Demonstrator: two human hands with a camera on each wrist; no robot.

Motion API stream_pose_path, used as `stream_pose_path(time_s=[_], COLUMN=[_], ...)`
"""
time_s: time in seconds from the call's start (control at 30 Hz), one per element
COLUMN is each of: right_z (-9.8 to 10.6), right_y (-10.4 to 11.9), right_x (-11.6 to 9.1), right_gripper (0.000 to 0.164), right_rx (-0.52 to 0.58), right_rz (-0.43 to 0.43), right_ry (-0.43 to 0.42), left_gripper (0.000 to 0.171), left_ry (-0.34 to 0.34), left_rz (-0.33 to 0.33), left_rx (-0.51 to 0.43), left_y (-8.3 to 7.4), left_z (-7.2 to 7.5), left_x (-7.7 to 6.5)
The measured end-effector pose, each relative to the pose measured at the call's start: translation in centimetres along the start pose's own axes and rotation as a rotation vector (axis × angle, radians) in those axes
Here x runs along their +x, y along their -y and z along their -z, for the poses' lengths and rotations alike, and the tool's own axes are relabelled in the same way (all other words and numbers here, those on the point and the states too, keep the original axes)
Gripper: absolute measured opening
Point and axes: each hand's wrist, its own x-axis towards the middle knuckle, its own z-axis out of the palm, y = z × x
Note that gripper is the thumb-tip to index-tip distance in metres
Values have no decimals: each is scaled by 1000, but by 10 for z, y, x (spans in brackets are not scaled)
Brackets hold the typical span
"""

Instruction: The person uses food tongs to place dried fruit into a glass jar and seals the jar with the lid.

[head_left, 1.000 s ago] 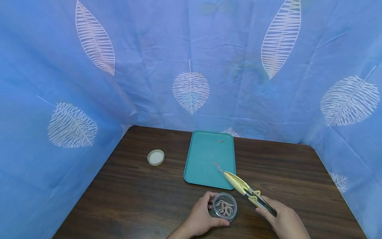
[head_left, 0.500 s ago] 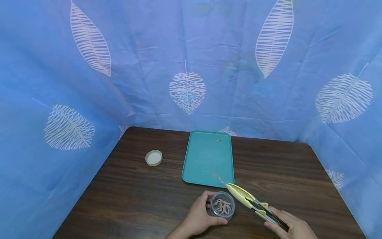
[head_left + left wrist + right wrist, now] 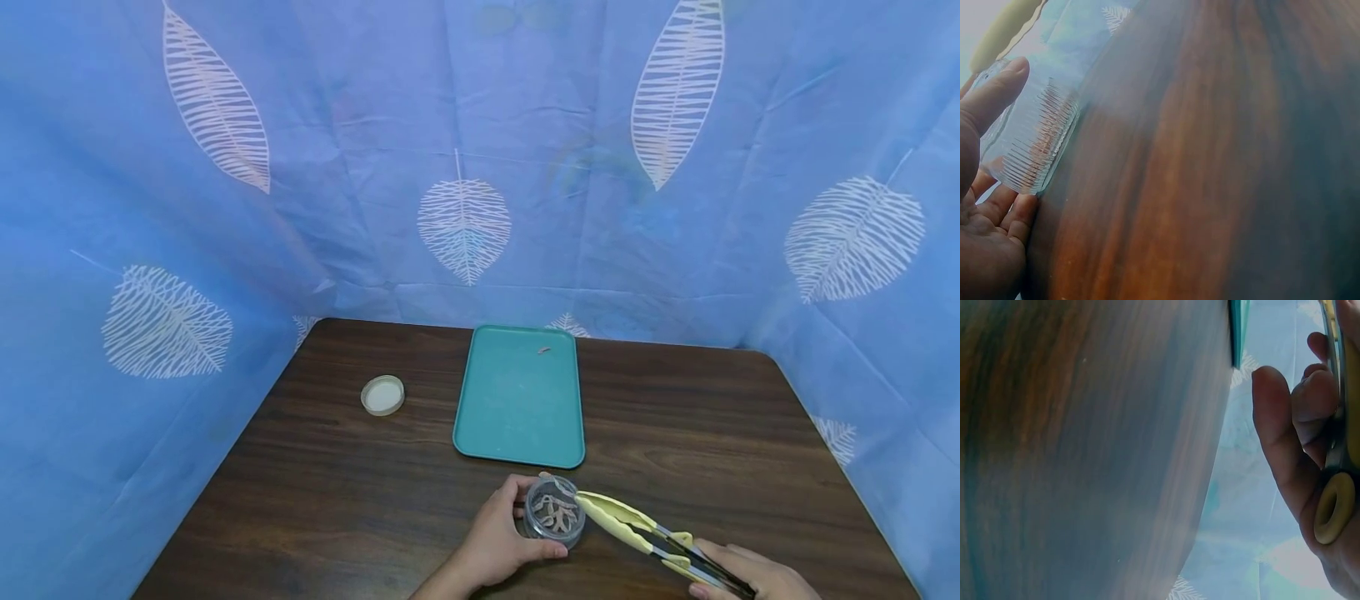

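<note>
Clock positions off the jar, head view. Far left: pale lid [image 3: 382, 395] on the dark wood table [image 3: 337, 492], 10 o'clock, well apart. Left hand [image 3: 501, 535] at 9, thumb and fingers wrapped round the clear ribbed jar [image 3: 555, 542]. Teal tray [image 3: 517, 408] near 12, apart from jar; small pinkish scrap [image 3: 543, 351] at the tray's own 1 o'clock. Jar has several pale strips [image 3: 557, 515] inside. One more thin strip [image 3: 558, 484] sits in the tong tips, over the jar's 12-to-2 edge; can't tell if it touches the rim. Yellow-tipped tongs [image 3: 611, 522] run from 2 down toward 4. Right hand [image 3: 772, 575] at 4, grasping the tong handles.
</note>
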Motion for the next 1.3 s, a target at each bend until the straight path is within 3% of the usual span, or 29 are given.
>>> stream_pose_path(time_s=[0.27, 0.4, 0.47, 0.7, 0.97, 1.17, 1.3], right_z=[-8, -14, -14, 5, 13, 21, 23], right_y=[-8, -10, -6, 20, 38, 52, 60], right_x=[-3, -6, -7, 1, 16, 34, 46], right_gripper=[62, 60, 62, 85, 99, 93, 92], right_rx=[36, 66, 87, 123, 141, 231, 272], right_rz=[54, 198, 203, -56, -74, -124, -144], right_ry=[-36, -145, -158, -92, -105, -62, -87], left_gripper=[77, 77, 77, 78, 79, 79, 78], left_ry=[-4, 3, 1, -16, -30, -31, -26], left_rz=[1, -3, -7, -9, -26, -27, -30], left_rx=[16, 4, 3, 20, 28, 28, 17], left_y=[0, 0, 0, -1, -1, 0, 0], left_z=[-1, -1, -1, -1, -3, -1, 0], left_x=[0, 0, 1, 0, -1, -2, -1])
